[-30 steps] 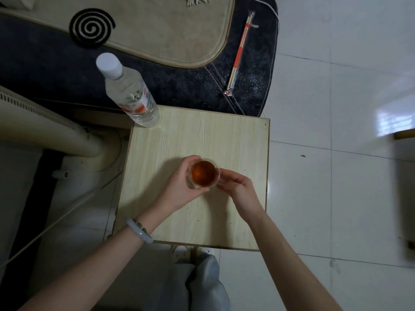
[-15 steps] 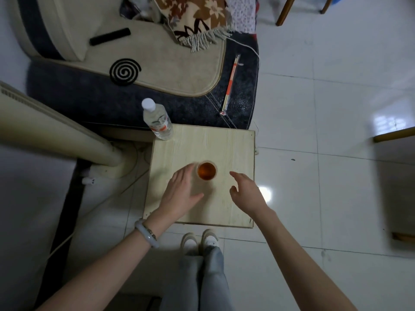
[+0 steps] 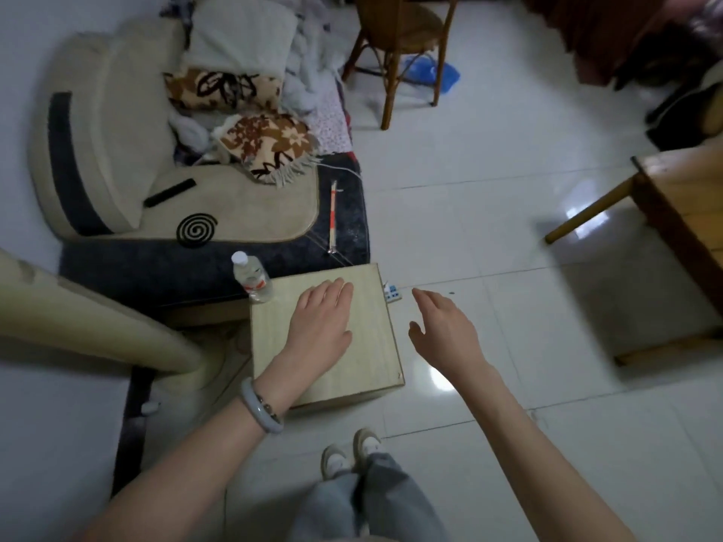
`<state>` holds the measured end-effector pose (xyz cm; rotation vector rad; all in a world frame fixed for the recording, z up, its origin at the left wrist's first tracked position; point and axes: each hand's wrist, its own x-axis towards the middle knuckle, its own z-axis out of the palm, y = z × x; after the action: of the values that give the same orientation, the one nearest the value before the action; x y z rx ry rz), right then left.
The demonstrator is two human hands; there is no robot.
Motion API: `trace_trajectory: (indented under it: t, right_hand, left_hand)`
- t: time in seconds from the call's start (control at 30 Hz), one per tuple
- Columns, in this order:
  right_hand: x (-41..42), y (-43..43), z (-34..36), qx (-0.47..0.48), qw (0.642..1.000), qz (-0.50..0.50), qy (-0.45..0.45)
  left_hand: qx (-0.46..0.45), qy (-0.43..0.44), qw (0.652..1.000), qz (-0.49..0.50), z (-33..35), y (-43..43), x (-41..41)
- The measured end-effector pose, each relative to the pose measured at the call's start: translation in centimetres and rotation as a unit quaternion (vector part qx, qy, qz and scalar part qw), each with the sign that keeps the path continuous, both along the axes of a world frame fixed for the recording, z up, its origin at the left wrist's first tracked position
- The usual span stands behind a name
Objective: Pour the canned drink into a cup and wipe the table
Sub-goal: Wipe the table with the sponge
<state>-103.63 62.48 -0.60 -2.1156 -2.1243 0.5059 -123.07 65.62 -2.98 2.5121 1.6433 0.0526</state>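
Note:
A small light wooden table (image 3: 364,357) stands on the tiled floor below me. My left hand (image 3: 321,318) is held over its top with straight fingers and holds nothing. My right hand (image 3: 442,330) hovers over the floor just right of the table, fingers relaxed and empty. The cup of amber drink is not visible; my left hand covers the spot where it stood. No can and no cloth are in view.
A clear plastic water bottle (image 3: 252,277) stands at the table's far left corner. A cream and dark sofa (image 3: 164,213) with cushions lies beyond. A wooden chair (image 3: 399,41) stands far back, a brown table (image 3: 680,205) at right. My shoes (image 3: 350,451) are near the table's front.
Both hands let go of the cup and opened. The view rose and pulled back; my left hand now covers the cup's spot and my right hand moved off to the right of the table.

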Motion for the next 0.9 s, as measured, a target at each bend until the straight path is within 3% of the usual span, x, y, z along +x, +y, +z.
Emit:
trace_trajectory:
  t: [0.13,0.5,0.9]
  right_hand:
    - [3.6,-2.9,3.0,0.008,0.998,-0.046,-0.031]
    - [16.3,-13.6,7.4,0.026,0.977,-0.206,-0.058]
    - [35.0,-28.3,9.2,0.051,0.952,-0.292,-0.077]
  left_hand:
    - [0.054,0.001,0.994,-0.09,2.9,-0.4,5.1]
    - [0.081,-0.019,0.959,-0.271,8.4,-6.5,21.6]
    - [0.106,-0.055,0.919,-0.375,9.4,-18.3,42.7]
